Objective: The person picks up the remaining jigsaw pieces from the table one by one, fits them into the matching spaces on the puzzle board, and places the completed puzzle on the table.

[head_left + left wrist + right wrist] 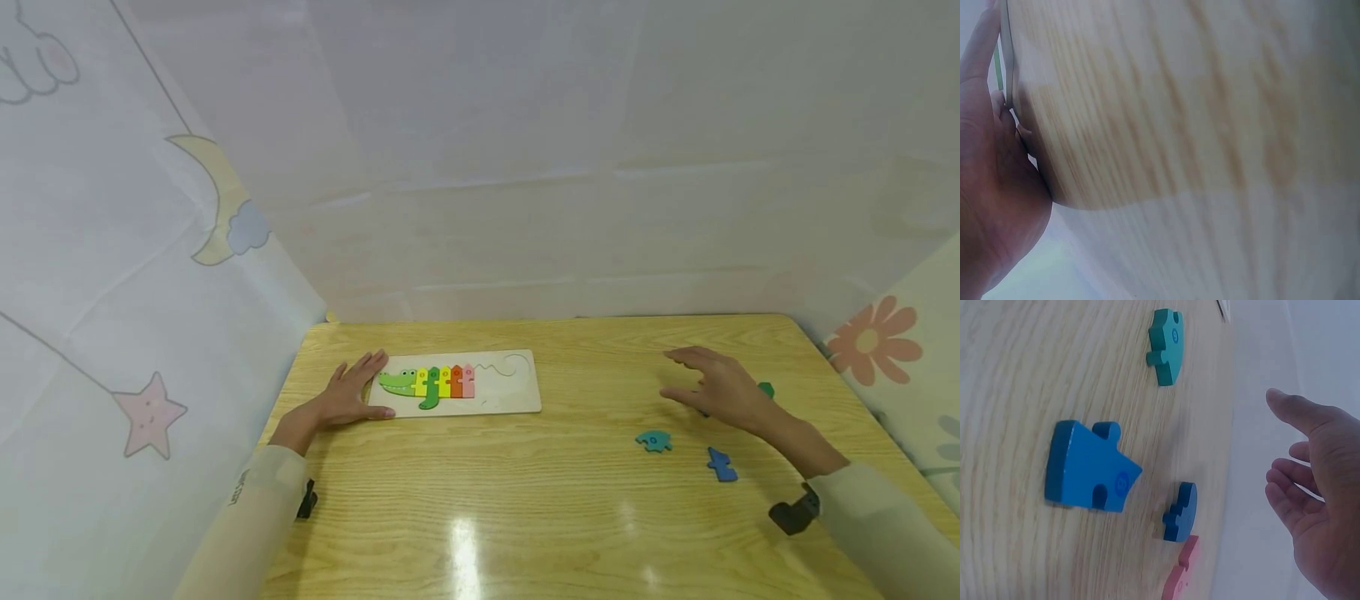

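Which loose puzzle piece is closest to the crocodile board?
The teal one. It lies nearest the board's right end; the pointed blue piece and the pink piece lie farther away.

Free tabletop [600, 375] between puzzle board [508, 390] and right hand [722, 390]

From the head, looking forward and down from high over the counter [465, 475], wide enough for the left hand [348, 396] and right hand [723, 392]. From the left wrist, aimed very near the counter, sharing the left hand with the head view. From the right wrist, looking close and sideways, sharing the teal piece [1166, 347] and blue piece [1088, 469], lower right in the head view.
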Demonstrator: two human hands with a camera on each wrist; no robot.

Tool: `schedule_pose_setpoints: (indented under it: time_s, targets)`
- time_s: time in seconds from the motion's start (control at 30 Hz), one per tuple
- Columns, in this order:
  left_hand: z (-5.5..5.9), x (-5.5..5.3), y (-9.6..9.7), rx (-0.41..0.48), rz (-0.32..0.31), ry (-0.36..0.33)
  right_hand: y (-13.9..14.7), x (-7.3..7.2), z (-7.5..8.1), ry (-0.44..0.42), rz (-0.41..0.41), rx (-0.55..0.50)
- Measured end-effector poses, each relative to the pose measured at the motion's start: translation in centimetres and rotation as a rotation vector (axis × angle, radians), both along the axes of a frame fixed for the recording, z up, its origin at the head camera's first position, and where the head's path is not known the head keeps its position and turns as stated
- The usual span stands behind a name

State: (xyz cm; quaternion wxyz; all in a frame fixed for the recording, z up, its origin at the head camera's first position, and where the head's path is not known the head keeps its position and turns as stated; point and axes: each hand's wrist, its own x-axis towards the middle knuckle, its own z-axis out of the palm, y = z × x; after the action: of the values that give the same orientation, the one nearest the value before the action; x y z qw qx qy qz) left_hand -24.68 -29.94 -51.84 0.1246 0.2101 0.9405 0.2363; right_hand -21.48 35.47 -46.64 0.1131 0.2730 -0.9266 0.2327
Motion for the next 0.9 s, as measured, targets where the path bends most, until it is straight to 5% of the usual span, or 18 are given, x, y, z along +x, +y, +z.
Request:
schedule_pose_setpoints:
  time_s: [0.13,0.9]
  targets:
    - [0.0,0.0,0.0,-0.004,0.000,-0.002,0.6,-0.2,-0.1,0.052,0.019,0.000]
    - [0.3,0.1,0.1,-0.003,-0.008,0.008,4.3,-0.5,0.2,-0.010,-0.032,0.012]
